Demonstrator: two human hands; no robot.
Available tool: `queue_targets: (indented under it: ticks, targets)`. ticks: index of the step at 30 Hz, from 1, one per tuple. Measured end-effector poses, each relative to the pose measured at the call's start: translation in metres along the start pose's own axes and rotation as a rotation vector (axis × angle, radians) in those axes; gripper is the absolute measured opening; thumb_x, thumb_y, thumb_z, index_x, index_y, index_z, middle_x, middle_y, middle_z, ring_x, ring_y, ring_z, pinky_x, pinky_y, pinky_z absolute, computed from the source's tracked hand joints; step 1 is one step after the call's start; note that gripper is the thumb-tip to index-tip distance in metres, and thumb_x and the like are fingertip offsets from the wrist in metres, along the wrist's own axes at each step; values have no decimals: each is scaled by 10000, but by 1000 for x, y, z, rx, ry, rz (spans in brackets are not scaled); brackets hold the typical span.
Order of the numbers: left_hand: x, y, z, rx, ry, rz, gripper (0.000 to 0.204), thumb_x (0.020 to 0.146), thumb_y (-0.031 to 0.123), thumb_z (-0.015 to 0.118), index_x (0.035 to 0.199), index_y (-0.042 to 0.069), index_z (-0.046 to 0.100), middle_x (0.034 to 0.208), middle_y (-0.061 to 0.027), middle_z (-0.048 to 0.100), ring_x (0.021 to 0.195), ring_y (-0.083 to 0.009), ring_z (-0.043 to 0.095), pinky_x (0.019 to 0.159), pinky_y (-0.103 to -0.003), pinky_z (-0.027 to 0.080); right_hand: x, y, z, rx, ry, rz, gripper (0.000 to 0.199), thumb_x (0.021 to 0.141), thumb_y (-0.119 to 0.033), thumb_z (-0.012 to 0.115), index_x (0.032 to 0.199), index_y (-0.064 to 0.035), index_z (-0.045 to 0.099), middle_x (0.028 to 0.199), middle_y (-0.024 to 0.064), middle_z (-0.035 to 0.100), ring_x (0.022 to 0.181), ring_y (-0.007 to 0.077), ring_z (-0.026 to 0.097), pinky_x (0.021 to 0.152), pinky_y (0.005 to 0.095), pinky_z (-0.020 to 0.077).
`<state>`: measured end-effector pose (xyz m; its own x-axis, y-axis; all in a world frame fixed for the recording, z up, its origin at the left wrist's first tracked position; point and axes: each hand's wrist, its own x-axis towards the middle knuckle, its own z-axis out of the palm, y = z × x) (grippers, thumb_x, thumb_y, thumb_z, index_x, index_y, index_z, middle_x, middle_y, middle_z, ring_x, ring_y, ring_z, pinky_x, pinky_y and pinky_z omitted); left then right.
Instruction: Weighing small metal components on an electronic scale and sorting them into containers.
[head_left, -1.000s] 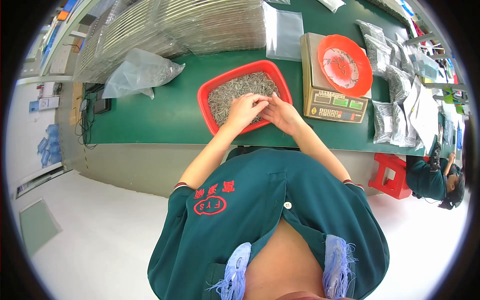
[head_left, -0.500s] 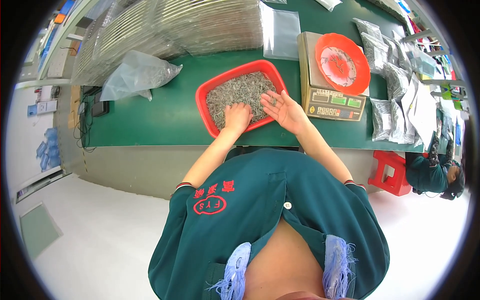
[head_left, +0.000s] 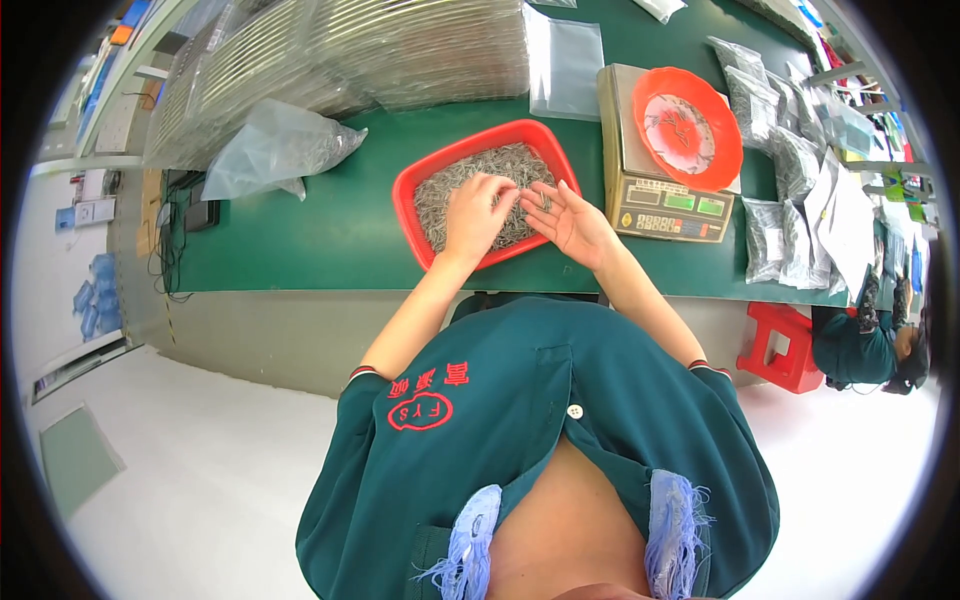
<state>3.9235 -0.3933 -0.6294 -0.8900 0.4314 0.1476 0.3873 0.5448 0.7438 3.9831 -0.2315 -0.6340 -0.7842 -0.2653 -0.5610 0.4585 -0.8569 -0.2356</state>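
Observation:
A red plastic basket (head_left: pixel 408 217) is filled with thin, short grey metal pins (head_left: pixel 437 205). Over the middle of the basket is my left hand (head_left: pixel 478 215), its thumb and fingertips pinched together; whatever they hold is too small to make out. Close beside those fingertips, at the basket's right rim, my right hand (head_left: pixel 578 230) is turned palm up with its fingers stretched out. A few small metal pins (head_left: pixel 546 204) appear to lie across its fingers.
To the right stands a scale (head_left: pixel 665 212) bearing a red dish (head_left: pixel 728 130) with several pins inside. Filled clear bags (head_left: pixel 765 235) line the table's right side. Wrapped stacked trays (head_left: pixel 420 60), a plastic bag (head_left: pixel 270 150) and flat bags (head_left: pixel 567 75) lie behind. A co-worker (head_left: pixel 855 345) sits far right.
My left hand has risen out of the pins and moved up and right, its fingertips now by my right hand's fingers. My right hand has stayed nearly in place.

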Motion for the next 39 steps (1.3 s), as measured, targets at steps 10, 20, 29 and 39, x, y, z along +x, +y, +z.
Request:
queue_targets:
  ticks: [10,20,29,39]
  targets:
    - [-4,12,3,304,-181,270,121,712,172,631,793,121,558,790,-8,516,794,-190,513,678,-340,368,4,3,-3,0,-35,-9,481,907,-342,363,1222,23,363,1137,118,491,1043,221,482,945,338,358]
    - [-29,-45,5,559,-421,-99,188,706,250,630,818,102,600,829,-74,553,842,-258,526,715,-424,381,-7,-25,-7,72,-35,-125,473,912,-342,342,1191,39,367,1167,150,474,1092,257,463,932,370,380]
    - [-43,-53,16,538,-497,-40,114,697,230,620,750,131,603,778,-35,562,829,-223,530,708,-402,358,-38,-122,3,-47,111,-605,501,921,-338,306,1201,75,347,1253,191,386,1181,282,372,1006,388,299]
    - [-38,-55,11,504,-475,-120,98,723,212,571,741,125,613,791,-55,592,824,-227,555,694,-413,377,-32,-127,-17,-841,520,-922,547,891,-394,389,1252,16,364,1277,132,400,1193,203,364,993,312,275]
